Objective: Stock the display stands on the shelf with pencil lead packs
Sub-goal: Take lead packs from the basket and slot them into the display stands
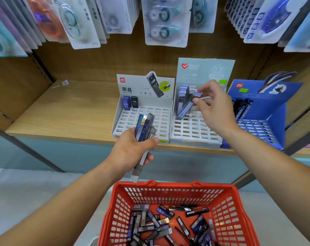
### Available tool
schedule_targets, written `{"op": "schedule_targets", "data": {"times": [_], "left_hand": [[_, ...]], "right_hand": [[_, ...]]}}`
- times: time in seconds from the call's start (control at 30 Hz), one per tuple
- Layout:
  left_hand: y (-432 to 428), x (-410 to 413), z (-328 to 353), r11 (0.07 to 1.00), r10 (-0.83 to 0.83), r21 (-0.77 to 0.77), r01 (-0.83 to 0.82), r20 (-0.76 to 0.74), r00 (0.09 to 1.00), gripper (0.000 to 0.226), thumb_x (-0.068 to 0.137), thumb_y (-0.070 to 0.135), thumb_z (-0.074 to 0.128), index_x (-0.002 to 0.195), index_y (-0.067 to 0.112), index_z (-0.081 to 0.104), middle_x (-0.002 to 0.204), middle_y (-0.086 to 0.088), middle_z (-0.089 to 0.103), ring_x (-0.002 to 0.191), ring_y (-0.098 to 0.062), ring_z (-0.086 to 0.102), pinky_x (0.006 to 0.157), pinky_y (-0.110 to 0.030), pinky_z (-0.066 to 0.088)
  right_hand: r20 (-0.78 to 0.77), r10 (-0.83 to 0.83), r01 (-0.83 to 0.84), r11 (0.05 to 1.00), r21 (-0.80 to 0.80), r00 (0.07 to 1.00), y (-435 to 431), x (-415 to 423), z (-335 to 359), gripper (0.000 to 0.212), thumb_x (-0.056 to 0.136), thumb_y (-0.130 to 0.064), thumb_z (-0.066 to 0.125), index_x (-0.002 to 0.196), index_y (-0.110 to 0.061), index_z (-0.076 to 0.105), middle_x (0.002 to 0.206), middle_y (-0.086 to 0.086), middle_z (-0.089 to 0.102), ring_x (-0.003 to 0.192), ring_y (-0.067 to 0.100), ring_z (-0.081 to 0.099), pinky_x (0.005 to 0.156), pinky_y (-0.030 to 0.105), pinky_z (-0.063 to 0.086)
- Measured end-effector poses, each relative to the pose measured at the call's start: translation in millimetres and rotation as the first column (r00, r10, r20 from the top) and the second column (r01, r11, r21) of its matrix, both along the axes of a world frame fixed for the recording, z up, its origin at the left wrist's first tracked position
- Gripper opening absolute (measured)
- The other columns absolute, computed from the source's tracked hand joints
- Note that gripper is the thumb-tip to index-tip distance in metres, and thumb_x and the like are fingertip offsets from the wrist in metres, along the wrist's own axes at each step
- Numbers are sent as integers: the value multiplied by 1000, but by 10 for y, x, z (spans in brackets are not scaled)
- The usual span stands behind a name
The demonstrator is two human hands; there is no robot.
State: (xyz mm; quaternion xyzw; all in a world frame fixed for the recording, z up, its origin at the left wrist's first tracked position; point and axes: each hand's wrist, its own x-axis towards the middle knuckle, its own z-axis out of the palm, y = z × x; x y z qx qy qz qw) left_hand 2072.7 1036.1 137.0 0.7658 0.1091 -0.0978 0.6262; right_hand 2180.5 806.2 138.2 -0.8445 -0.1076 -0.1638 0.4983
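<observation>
Three slotted display stands sit on the wooden shelf [62,110]: a white stand [143,119] with two packs at its back left, a pale middle stand [195,128], and a blue stand [257,128] on the right. My left hand [131,153] grips a bundle of lead packs [144,128] in front of the white stand. My right hand [216,110] pinches the top of a lilac pack [187,107] that leans in the middle stand beside several upright packs.
A red basket [177,194] with many loose lead packs sits below the shelf at the bottom centre. Blister-packed correction tapes [161,23] hang above the stands. The left half of the shelf is bare wood with a small label [65,83].
</observation>
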Motion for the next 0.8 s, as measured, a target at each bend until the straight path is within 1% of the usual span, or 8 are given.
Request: {"op": "schedule_targets", "data": {"times": [0.13,0.27,0.33,0.43,0.53,0.63,0.7,0.8], "left_hand": [[-3,3,14,1000,11,3,-11,9,1000,22,90,22,75,108,12,65,95,-20,73,55,-18,64,56,-30,57],[-8,8,32,1000,10,-3,-10,11,1000,26,89,22,76,108,8,65,87,-17,75,55,-22,65,55,-31,57],[-19,-3,45,999,-10,-33,11,13,1000,24,90,19,75,106,4,65,81,-17,73,55,-23,62,53,-31,56],[-36,-20,68,998,-30,-54,31,14,999,20,90,18,75,102,4,66,78,-17,73,55,-23,63,53,-30,56],[-52,-36,98,998,-30,-64,31,17,999,17,91,18,74,101,7,66,81,-20,74,54,-20,63,52,-29,57],[-63,-55,116,998,-32,-49,33,26,999,17,91,18,74,102,8,65,83,-21,74,54,-20,64,53,-29,57],[-63,-56,115,998,-30,-53,32,27,999,18,91,18,74,103,8,65,84,-21,73,54,-20,64,54,-30,57],[-63,-47,108,998,-30,-54,32,28,999,22,90,20,75,105,7,66,82,-19,74,57,-22,65,55,-30,58]], "right_hand": [[72,80,-66,982,-178,994,67,-18,-35,15,97,-11,63,108,-21,65,97,-4,69,88,13,68,83,36,58],[83,62,-45,980,-194,995,113,14,-45,20,99,-10,59,113,-20,69,101,-1,71,89,15,69,82,33,58],[47,78,-66,976,-205,996,121,17,-42,24,98,-9,58,116,-22,68,101,-1,71,90,15,69,81,26,56],[9,87,-83,972,-221,996,125,-3,-4,23,98,-12,59,116,-23,67,97,-3,68,86,13,67,75,8,46],[-20,96,-98,966,-238,995,113,-28,37,24,98,-12,59,119,-24,65,95,-5,66,85,6,65,70,0,42],[-31,111,-116,958,-262,993,120,-59,28,27,97,-10,59,122,-23,63,89,-13,62,84,-1,64,70,-1,40],[-37,117,-123,950,-287,992,133,-60,10,29,97,-11,60,123,-23,63,89,-14,61,81,-4,63,72,1,41],[-33,119,-124,937,-326,992,148,-41,7,29,96,-12,61,123,-23,62,89,-11,61,81,1,64,73,4,44]]}}
